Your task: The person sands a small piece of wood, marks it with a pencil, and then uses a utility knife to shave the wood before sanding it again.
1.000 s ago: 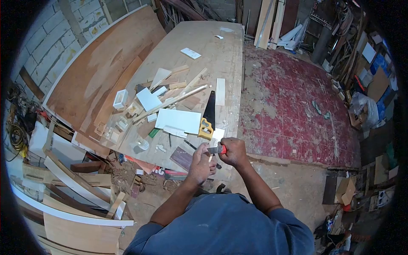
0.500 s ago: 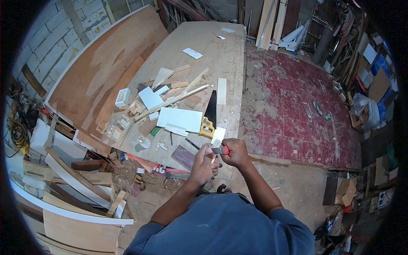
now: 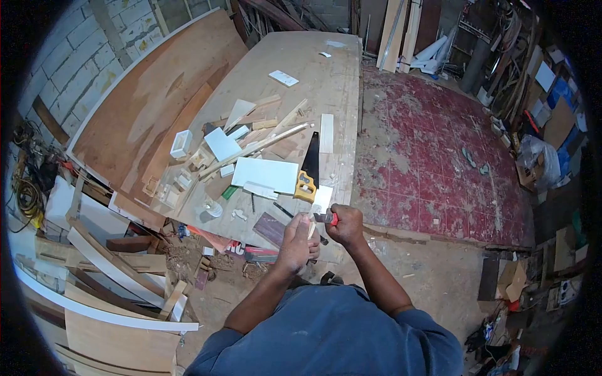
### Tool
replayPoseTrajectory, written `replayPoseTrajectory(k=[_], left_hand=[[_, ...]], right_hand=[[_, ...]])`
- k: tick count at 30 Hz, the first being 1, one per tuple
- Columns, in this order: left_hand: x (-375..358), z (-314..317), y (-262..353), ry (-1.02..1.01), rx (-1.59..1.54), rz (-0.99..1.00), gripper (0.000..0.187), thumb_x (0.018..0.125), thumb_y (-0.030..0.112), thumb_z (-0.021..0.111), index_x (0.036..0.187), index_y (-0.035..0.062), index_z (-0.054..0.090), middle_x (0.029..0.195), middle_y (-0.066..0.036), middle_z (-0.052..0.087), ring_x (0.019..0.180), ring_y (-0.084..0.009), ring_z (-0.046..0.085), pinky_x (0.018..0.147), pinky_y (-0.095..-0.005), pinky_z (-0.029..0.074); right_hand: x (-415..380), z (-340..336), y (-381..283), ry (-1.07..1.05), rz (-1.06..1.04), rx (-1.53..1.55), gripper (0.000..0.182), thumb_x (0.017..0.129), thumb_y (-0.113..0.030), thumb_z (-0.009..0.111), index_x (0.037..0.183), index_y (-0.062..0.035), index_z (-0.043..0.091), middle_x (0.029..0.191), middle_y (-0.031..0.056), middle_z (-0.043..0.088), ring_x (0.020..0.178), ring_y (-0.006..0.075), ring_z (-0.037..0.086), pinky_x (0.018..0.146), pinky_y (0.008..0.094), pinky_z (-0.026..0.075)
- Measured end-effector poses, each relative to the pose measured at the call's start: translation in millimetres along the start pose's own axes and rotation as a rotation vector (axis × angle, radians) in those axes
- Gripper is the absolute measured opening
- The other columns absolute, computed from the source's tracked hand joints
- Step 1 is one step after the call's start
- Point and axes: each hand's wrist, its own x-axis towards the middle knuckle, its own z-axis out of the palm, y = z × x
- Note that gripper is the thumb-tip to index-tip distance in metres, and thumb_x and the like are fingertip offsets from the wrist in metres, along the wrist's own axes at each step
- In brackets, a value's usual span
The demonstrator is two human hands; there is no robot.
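Observation:
My right hand (image 3: 347, 225) is closed in a fist around a red-handled knife (image 3: 323, 218) with a broad metal blade, which points left. My left hand (image 3: 296, 247) grips a thin pale wood strip (image 3: 311, 229), its fingers wrapped round it. The blade lies close by the left thumb, overlapping the strip's upper end in this view. Just beyond both hands, a small white board piece (image 3: 322, 199) rests near the table's corner. A handsaw (image 3: 306, 185) with a yellow handle lies past it, beside a larger white panel (image 3: 266, 175).
The wooden worktable (image 3: 301, 69) carries sticks and small white boxes (image 3: 181, 144) on its left half. A brown block (image 3: 269, 230) and a black pen-like stick (image 3: 283, 209) sit near the front edge. Offcuts (image 3: 113, 260) are piled at the left; red tiled floor (image 3: 439, 156) extends right.
The knife blade has shifted slightly and shows darker, turned at another angle. My left hand has moved a little down and left, with more of the wood strip showing.

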Motion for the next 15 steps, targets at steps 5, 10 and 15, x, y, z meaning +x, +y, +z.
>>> replayPoseTrajectory(k=[5, 10, 15], left_hand=[[1, -4, -1, -0.062, -0.013, 0.000, 0.021, 0.101, 0.026, 0.032, 0.107, 0.0095, 0.044, 0.056, 0.002, 0.031, 0.043, -0.0076, 0.027, 0.039, -0.0245, 0.025], [-1, -1, -6, -0.076, 0.026, 0.007, 0.019, 0.101, 0.025, 0.032, 0.107, 0.0100, 0.044, 0.056, 0.002, 0.031, 0.044, -0.0071, 0.028, 0.039, -0.0238, 0.025], [-2, -1, 1, -0.036, 0.047, 0.019, 0.019, 0.102, 0.028, 0.033, 0.102, 0.0109, 0.042, 0.056, 0.002, 0.032, 0.043, -0.0065, 0.027, 0.038, -0.0233, 0.025]], right_hand=[[3, -6, -7, 0.034, -0.054, 0.065, 0.018, 0.067, -0.019, 0.065, 0.065, -0.0060, 0.053, 0.058, 0.0156, 0.053, 0.055, 0.0347, 0.057, 0.051, 0.0420, 0.045], [14, -22, -18, -0.029, -0.121, 0.011, 0.020, 0.063, -0.024, 0.065, 0.069, -0.0066, 0.057, 0.062, 0.0145, 0.058, 0.058, 0.0337, 0.060, 0.054, 0.0427, 0.047], [16, -12, -1, -0.134, -0.067, -0.008, 0.020, 0.062, -0.025, 0.064, 0.068, -0.0073, 0.058, 0.062, 0.0146, 0.059, 0.059, 0.0332, 0.061, 0.056, 0.0428, 0.048]])
